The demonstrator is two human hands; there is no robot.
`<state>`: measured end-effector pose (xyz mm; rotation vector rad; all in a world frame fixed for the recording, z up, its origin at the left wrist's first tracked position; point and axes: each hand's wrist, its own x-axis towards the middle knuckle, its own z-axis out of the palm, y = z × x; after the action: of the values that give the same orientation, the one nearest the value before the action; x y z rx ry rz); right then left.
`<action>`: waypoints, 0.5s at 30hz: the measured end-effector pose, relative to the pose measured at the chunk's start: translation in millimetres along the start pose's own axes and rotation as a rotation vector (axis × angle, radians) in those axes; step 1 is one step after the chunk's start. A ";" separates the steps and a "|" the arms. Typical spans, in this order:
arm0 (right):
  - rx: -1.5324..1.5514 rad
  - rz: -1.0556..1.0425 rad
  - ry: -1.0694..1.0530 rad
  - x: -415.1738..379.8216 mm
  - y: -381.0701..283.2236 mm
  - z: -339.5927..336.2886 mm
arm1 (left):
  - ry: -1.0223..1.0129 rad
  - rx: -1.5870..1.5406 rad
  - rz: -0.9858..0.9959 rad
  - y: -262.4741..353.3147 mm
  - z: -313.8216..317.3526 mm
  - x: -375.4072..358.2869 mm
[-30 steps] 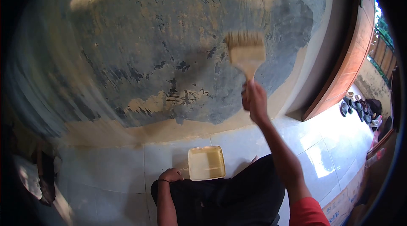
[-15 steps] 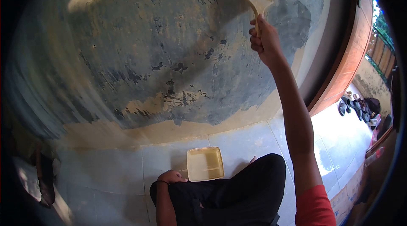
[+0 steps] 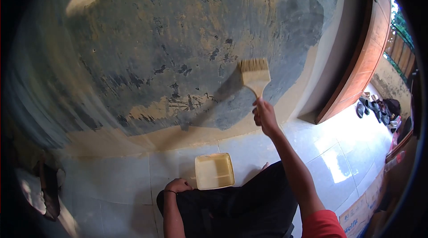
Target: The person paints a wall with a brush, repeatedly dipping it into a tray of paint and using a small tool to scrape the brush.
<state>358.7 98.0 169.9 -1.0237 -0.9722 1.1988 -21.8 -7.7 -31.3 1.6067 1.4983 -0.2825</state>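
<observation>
Wide, flat cream-coloured paintbrush with dark-streaked bristles [image 3: 255, 74], bristles up and handle down, stands before the lower middle of a large, mottled dark-grey patch on a cream wall [image 3: 133, 50]. Whether the bristle tips touch the wall or stop just short cannot be told from this angle.

The right hand [image 3: 265, 114] has its fingers clamped around the handle, the arm reaching forward from a red sleeve [image 3: 323, 223]. Half a second ago the brush was up near the top of the view; it is now well down the wall, which suggests a downward pass over the grey patch is under way.

Below, a square cream-yellow plastic tub [image 3: 230, 166], with something pale inside, sits on glossy pale floor tiles [image 3: 107, 177] in the same place as in the earlier views.

Just beside it, the left hand [image 3: 179, 185], a dark band at its wrist, rests on a knee in black trousers [image 3: 249, 206], holding nothing visible; how far its fingers are parted cannot be told.

Farther right are a curved-looking orange-brown wooden door [image 3: 356, 70], a cluster of dark footwear [image 3: 379, 112] and a printed brown cardboard box [image 3: 356, 215].
</observation>
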 end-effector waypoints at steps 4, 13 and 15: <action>-0.072 0.105 0.028 -22.7 8.2 -9.5 | -0.006 0.017 0.009 3.4 -1.8 -3.2; 0.093 -0.271 0.041 22.4 -106.3 -1.5 | 0.029 0.013 -0.005 -4.0 3.1 4.1; 0.083 -0.300 0.019 39.6 -142.3 4.2 | 0.021 0.009 -0.003 -2.6 1.2 3.0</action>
<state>394.8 127.1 310.1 -0.7896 -1.0126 0.9701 -22.9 -6.8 -35.2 1.6187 1.5175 -0.2753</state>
